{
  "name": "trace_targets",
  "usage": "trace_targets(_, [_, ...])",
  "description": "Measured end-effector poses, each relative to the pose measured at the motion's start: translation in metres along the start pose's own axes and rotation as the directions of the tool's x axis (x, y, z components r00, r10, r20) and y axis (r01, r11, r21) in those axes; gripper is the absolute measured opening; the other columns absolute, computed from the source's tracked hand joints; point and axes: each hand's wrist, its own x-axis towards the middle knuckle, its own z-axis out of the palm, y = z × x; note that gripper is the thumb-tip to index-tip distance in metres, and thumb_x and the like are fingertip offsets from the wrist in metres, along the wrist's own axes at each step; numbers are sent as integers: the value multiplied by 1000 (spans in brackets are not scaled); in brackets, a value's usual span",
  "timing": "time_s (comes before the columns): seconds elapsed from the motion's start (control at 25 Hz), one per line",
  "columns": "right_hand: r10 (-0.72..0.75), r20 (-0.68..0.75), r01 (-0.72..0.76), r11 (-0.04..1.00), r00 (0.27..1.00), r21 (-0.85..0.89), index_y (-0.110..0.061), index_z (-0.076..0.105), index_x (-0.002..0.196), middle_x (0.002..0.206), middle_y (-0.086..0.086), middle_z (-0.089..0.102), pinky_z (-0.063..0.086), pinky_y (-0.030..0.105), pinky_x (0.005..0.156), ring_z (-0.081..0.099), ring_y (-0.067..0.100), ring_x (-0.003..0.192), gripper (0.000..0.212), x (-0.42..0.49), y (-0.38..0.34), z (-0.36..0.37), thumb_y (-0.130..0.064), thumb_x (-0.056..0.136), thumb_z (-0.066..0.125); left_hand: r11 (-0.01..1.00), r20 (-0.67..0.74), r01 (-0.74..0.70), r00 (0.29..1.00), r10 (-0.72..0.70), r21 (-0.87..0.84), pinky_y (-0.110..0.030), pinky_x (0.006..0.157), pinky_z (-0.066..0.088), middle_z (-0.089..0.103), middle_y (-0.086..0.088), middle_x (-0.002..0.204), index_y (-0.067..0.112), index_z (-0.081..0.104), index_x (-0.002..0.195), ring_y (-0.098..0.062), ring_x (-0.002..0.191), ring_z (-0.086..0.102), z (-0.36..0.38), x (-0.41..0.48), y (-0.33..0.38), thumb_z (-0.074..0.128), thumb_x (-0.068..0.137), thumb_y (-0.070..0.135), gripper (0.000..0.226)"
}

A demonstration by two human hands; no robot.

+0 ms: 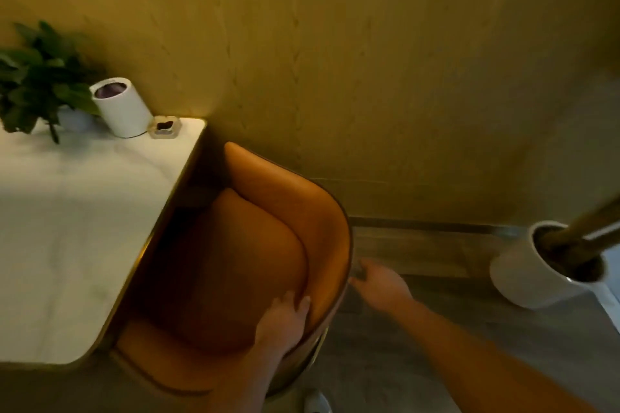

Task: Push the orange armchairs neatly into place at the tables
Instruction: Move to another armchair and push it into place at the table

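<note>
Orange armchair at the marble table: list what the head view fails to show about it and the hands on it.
- Orange armchair legs: hidden beneath its own seat and shell.
- Seat front: tucked under the marble table edge.
- Left hand palm: hidden; only fingers over the backrest rim show.
- Right hand fingertips: blurred, dim; contact with the shell unclear.

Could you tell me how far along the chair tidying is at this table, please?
Mostly done here: the orange armchair already sits tucked against the table. In hand: left hand on its backrest, right hand at its outer back. Left: perhaps squaring it; other chairs are out of view.
</note>
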Motion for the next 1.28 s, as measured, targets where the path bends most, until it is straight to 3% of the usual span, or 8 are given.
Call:
trace_targets(0.24, [58, 109, -73, 987, 992, 142, -20, 26, 154, 146, 13, 51, 47, 41, 102, 56, 33, 126, 70, 110, -23, -13, -47, 97, 57, 945, 72, 247, 969, -237, -212, -42, 110, 38, 46, -5, 147, 27, 37, 149, -24, 134, 46, 18, 29, -4, 24, 101, 64, 62])
trace_targets(0.4, [2, 130, -1, 1000, 991, -6, -14, 5, 159, 160, 17, 28, 44, 46, 108, 49, 37, 134, 86, 163, -33, -11, -44, 98, 57, 905, 16, 356, 932, -362, -231, -40, 111, 37, 41, 3, 152, 35, 35, 149, -19, 137, 43, 16, 27, 2, 26, 99, 65, 59])
trace_targets(0.52, [-58, 188, 77, 993, 980, -93, -17, 8, 160, 162, 18, 18, 40, 50, 111, 39, 40, 140, 86, 193, -34, -19, -39, 97, 62, 873, -101, 430, 882, -461, -231, -37, 103, 41, 50, 5, 141, 37, 43, 144, -17, 128, 50, 19, 18, 10, 29, 96, 65, 57])
trace_targets(0.6, [-78, 250, 85, 996, 965, -16, -18, 10, 159, 160, 19, 24, 38, 50, 111, 39, 41, 140, 93, 209, -31, -21, -33, 91, 72, 830, -141, 523, 822, -551, -196, -38, 102, 39, 59, 4, 129, 33, 54, 132, -17, 119, 55, 23, 10, 18, 18, 91, 67, 64])
trace_targets(0.68, [-94, 290, 62, 991, 952, 116, -19, 10, 160, 158, 21, 29, 39, 51, 111, 41, 44, 137, 101, 221, -28, -24, -21, 86, 79, 772, -155, 601, 759, -632, -206, -47, 115, 23, 62, 5, 128, 30, 61, 124, -16, 124, 52, 31, 3, 34, 19, 94, 63, 61])
trace_targets(0.8, [-105, 336, 74, 992, 936, 103, -16, 9, 160, 155, 25, 29, 39, 52, 111, 41, 47, 134, 99, 232, -25, -27, -9, 86, 74, 715, -214, 651, 684, -698, -254, -55, 122, 5, 59, 7, 136, 33, 62, 128, -15, 136, 42, 40, 1, 62, 25, 101, 58, 51])
trace_targets(1.08, [-161, 332, 195, 978, 929, -71, -15, 3, 160, 150, 25, 26, 42, 44, 105, 46, 44, 127, 93, 238, -27, -41, -12, 91, 65, 666, -217, 690, 630, -746, -283, -55, 123, 6, 55, 7, 143, 34, 58, 134, -16, 141, 37, 46, 11, 74, 19, 100, 58, 57])
trace_targets(1.28, [-217, 358, 281, 950, 908, -137, -21, 13, 159, 154, 21, 16, 49, 44, 95, 50, 42, 119, 93, 266, -19, -61, -18, 86, 71, 674, -194, 698, 646, -738, -241, -61, 120, 4, 53, 4, 143, 31, 53, 139, -21, 142, 35, 55, 34, 106, 0, 89, 62, 79])
